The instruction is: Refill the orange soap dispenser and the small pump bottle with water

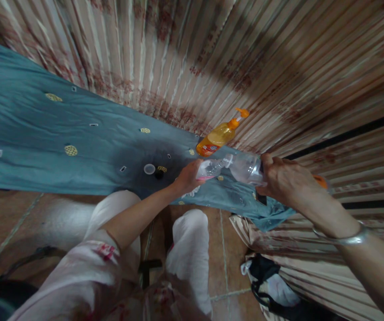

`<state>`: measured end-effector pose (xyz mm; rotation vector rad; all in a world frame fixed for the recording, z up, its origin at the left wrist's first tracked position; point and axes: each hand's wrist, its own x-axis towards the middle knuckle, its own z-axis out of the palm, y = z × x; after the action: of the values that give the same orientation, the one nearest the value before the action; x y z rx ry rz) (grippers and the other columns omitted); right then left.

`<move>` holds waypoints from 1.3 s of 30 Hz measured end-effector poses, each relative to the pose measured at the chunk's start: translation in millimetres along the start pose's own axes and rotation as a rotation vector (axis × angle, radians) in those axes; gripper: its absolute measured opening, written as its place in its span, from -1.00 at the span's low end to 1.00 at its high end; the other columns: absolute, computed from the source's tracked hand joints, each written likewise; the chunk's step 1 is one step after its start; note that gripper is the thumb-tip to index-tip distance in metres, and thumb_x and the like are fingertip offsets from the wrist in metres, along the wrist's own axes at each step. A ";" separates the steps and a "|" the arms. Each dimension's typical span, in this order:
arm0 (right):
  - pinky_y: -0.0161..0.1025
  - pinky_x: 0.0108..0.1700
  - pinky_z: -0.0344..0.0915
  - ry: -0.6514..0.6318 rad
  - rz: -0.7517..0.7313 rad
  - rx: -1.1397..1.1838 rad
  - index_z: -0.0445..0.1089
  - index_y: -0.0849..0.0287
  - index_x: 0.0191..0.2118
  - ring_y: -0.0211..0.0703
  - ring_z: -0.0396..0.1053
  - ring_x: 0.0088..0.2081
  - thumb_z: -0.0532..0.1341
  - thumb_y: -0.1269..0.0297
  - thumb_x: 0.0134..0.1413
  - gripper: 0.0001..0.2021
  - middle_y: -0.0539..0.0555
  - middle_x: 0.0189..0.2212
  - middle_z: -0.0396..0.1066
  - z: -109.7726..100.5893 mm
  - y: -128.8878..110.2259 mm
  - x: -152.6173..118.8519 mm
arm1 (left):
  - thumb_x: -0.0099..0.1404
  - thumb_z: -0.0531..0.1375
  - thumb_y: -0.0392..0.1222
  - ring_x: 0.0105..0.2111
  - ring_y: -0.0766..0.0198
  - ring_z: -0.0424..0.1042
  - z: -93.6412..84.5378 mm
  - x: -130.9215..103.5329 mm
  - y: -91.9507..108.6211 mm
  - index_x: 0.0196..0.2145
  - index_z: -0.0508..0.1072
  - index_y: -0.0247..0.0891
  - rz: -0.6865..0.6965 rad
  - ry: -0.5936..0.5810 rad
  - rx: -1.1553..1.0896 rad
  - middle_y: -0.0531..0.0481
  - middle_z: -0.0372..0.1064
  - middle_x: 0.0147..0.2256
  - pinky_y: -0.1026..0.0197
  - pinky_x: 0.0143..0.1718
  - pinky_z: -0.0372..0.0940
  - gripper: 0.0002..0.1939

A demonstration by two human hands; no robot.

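My left hand [189, 178] is closed around a small clear bottle [214, 167] with some pink near its base. My right hand [283, 180] grips a larger clear bottle [245, 167], tilted on its side, its neck pointing left. The necks of the two bottles meet or nearly meet; whether they touch cannot be told. Just behind them stands an orange pump bottle [216, 139] of yellow liquid. A small round white lid or cup [149, 169] lies left of my left hand, beside a small dark object [159, 174].
A blue-green cloth with yellow prints [105, 147] covers the long table. Pleated patterned curtains [165, 58] hang behind and to the right. Something white and crumpled [192, 192] is under my left wrist. A dark bag [272, 281] lies at the lower right.
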<state>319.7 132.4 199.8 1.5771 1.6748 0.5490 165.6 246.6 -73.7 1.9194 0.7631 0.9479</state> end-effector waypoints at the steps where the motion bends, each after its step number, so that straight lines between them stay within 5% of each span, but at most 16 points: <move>1: -0.09 -0.23 0.37 0.001 -0.006 0.003 0.42 0.42 0.09 0.32 0.68 -0.20 0.40 0.24 0.17 -0.54 0.50 -0.20 0.67 1.0 0.6 0.2 | 0.16 0.48 -0.29 0.20 -0.14 0.61 0.2 0.0 -0.7 0.19 0.40 -0.16 0.002 0.001 0.003 -0.22 0.61 0.17 -0.17 0.26 0.52 -0.33; 10: -0.13 -0.26 0.31 0.119 0.004 -0.051 0.43 0.39 0.03 0.24 0.63 -0.27 0.42 0.23 0.11 -0.56 0.41 -0.28 0.64 15.7 0.5 -0.2 | 0.17 0.47 -0.31 0.17 -0.13 0.61 -1.5 -0.1 1.8 0.16 0.42 -0.16 0.004 0.000 -0.009 -0.18 0.61 0.13 -0.14 0.25 0.52 -0.37; 25: -0.11 -0.13 0.41 -0.032 -0.006 0.007 0.40 0.51 0.10 0.29 0.70 -0.08 0.32 0.35 0.31 -0.64 0.55 -0.15 0.65 -9.8 -3.0 -3.7 | 0.19 0.47 -0.29 0.17 -0.16 0.61 -1.5 0.1 3.2 0.18 0.41 -0.20 -0.001 -0.010 0.012 -0.24 0.60 0.16 -0.14 0.24 0.52 -0.37; 29: -0.12 -0.11 0.46 -0.079 0.040 -0.010 0.38 0.47 0.14 0.30 0.71 -0.07 0.43 0.25 0.24 -0.52 0.49 -0.14 0.67 -12.1 -3.9 -1.0 | 0.20 0.45 -0.30 0.18 -0.15 0.61 -2.2 0.6 4.0 0.18 0.41 -0.23 0.004 -0.019 0.031 -0.26 0.60 0.17 -0.14 0.25 0.52 -0.39; 39: -0.11 -0.21 0.42 0.029 0.013 -0.029 0.41 0.40 0.07 0.29 0.69 -0.19 0.43 0.28 0.16 -0.57 0.43 -0.22 0.67 6.4 0.2 -0.5 | 0.19 0.45 -0.27 0.14 -0.12 0.63 0.3 -0.1 -0.8 0.18 0.41 -0.18 0.037 0.011 0.015 -0.21 0.62 0.14 -0.14 0.22 0.54 -0.37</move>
<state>324.7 130.8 196.1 1.5665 1.6717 0.6026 165.7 246.7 -74.5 1.9489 0.7453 0.9788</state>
